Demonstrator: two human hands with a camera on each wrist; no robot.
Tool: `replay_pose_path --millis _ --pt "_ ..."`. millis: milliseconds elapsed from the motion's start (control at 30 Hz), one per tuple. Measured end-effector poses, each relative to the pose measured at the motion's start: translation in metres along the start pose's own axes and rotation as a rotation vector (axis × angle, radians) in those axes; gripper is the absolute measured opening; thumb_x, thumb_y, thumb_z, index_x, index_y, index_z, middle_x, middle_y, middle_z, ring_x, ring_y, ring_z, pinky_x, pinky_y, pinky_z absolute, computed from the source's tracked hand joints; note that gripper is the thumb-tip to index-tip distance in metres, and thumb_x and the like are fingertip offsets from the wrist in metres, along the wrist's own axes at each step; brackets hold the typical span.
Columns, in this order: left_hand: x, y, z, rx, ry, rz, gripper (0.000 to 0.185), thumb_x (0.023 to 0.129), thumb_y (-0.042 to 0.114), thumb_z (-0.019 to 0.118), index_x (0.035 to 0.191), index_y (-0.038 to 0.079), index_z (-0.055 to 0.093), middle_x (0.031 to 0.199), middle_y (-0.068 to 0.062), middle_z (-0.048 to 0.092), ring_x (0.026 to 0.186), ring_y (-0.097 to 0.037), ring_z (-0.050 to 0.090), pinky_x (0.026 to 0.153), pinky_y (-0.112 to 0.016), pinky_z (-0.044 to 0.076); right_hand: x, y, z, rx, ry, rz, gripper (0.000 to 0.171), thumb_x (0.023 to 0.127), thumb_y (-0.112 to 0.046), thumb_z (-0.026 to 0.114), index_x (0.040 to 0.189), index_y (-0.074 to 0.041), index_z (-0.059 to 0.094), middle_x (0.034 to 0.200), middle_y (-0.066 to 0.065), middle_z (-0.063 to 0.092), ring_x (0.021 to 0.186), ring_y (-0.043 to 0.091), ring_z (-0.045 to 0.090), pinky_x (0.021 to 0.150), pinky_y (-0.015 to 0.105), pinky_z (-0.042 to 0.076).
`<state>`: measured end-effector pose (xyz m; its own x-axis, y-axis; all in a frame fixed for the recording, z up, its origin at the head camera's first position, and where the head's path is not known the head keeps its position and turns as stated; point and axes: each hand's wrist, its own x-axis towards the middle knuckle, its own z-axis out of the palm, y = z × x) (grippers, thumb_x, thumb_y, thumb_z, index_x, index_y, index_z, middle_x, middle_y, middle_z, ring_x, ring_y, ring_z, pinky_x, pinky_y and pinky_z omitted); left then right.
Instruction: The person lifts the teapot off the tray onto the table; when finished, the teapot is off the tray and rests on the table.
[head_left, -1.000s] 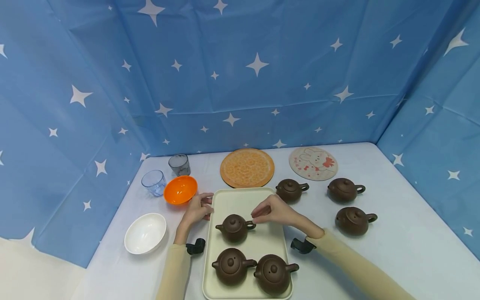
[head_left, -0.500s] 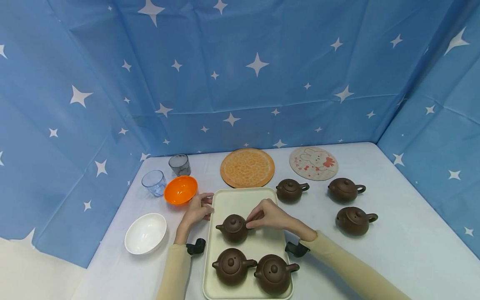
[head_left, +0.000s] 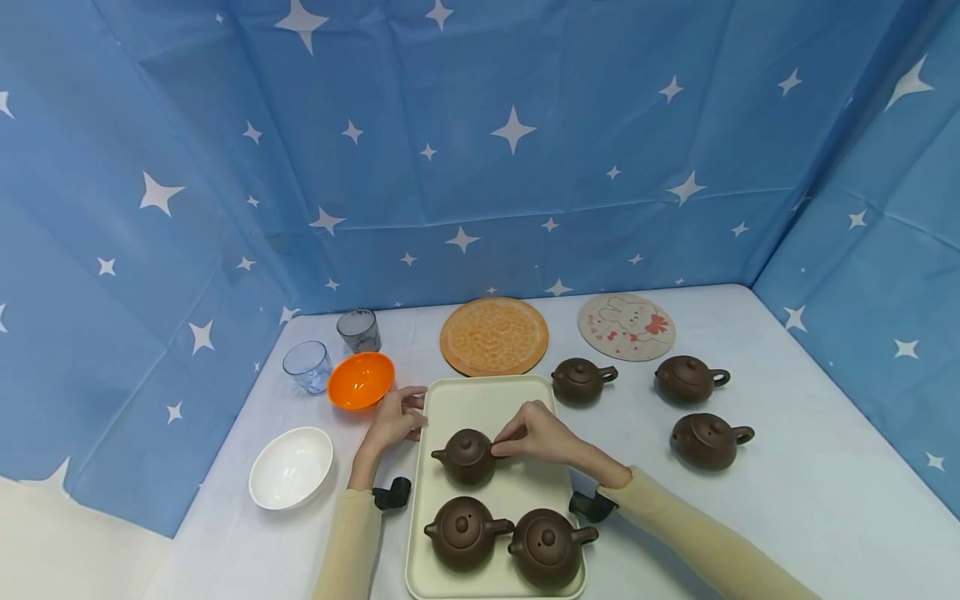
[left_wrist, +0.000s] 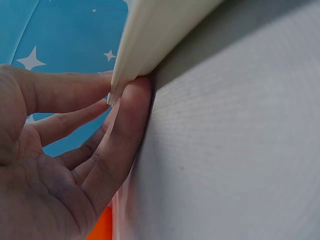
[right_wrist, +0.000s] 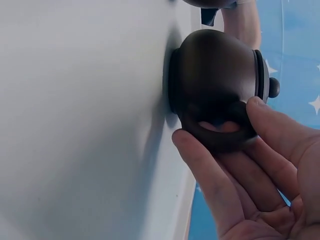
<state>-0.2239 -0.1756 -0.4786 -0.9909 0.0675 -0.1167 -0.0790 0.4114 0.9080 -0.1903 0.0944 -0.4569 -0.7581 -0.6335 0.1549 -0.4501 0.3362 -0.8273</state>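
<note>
Head view: a cream tray (head_left: pixel 450 400) lies at the table's 6 o'clock edge, holding three brown teapots. The right hand (head_left: pixel 536 433) pinches the handle of the far teapot (head_left: pixel 467 456), at mid-tray. The left hand (head_left: pixel 393 421) grips the tray's rim at 9 o'clock. Two other teapots stand near its 6 o'clock end, close below the held one — a straight lift would likely clear them best. Three more teapots stand off the tray toward 3 o'clock. An orange bowl (head_left: pixel 361 379), a white bowl (head_left: pixel 291 466) and two glasses lie toward 9 o'clock; two round mats lie at 12.

Left wrist view: the left hand's fingers (left_wrist: pixel 127 107) curl under the tray's edge (left_wrist: pixel 150 35), thumb above — a steadying hold worth keeping.

Right wrist view: the right hand's fingers (right_wrist: pixel 270 127) close round the teapot's handle loop (right_wrist: pixel 215 137); the pot sits upright on the tray. A firm pinch should keep its lid level.
</note>
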Motion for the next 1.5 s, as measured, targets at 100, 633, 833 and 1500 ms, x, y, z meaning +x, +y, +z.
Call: replay_pose_path --millis 100,633,833,1500 --pt "0.000 -0.001 0.000 -0.009 0.000 0.001 0.053 0.074 -0.011 0.062 0.126 -0.005 0.058 0.099 -0.019 0.059 0.066 -0.016 0.060 0.051 -0.035 0.059 -0.001 0.000 0.001 -0.001 0.013 0.000 0.009 0.079 -0.013 0.076 0.083 -0.005 0.078 0.076 0.003 0.074 0.065 0.002 0.067 0.059 0.018 0.053" --pt "-0.001 0.000 0.000 -0.002 0.003 -0.006 0.052 0.075 -0.010 0.063 0.126 -0.004 0.058 0.099 -0.018 0.059 0.064 -0.017 0.060 0.052 -0.034 0.059 -0.012 -0.016 -0.017 0.002 0.023 0.026 0.009 0.080 -0.005 0.074 0.085 0.002 0.077 0.078 0.011 0.073 0.070 0.014 0.070 0.062 0.018 0.053" --pt "-0.002 0.000 0.000 0.013 0.008 -0.004 0.052 0.075 -0.010 0.063 0.127 -0.004 0.057 0.098 -0.017 0.060 0.062 -0.017 0.059 0.051 -0.033 0.058 -0.025 -0.013 -0.040 0.032 0.012 0.040 0.011 0.082 -0.003 0.072 0.089 0.005 0.075 0.082 0.014 0.073 0.073 0.021 0.072 0.063 0.020 0.055" --pt "-0.002 0.000 0.000 0.009 0.001 0.011 0.051 0.076 -0.010 0.062 0.127 -0.005 0.057 0.098 -0.019 0.060 0.063 -0.017 0.060 0.051 -0.033 0.058 -0.091 0.031 -0.121 -0.022 0.057 0.091 0.017 0.083 -0.006 0.071 0.094 0.006 0.074 0.086 0.011 0.073 0.076 0.010 0.071 0.068 0.022 0.058"
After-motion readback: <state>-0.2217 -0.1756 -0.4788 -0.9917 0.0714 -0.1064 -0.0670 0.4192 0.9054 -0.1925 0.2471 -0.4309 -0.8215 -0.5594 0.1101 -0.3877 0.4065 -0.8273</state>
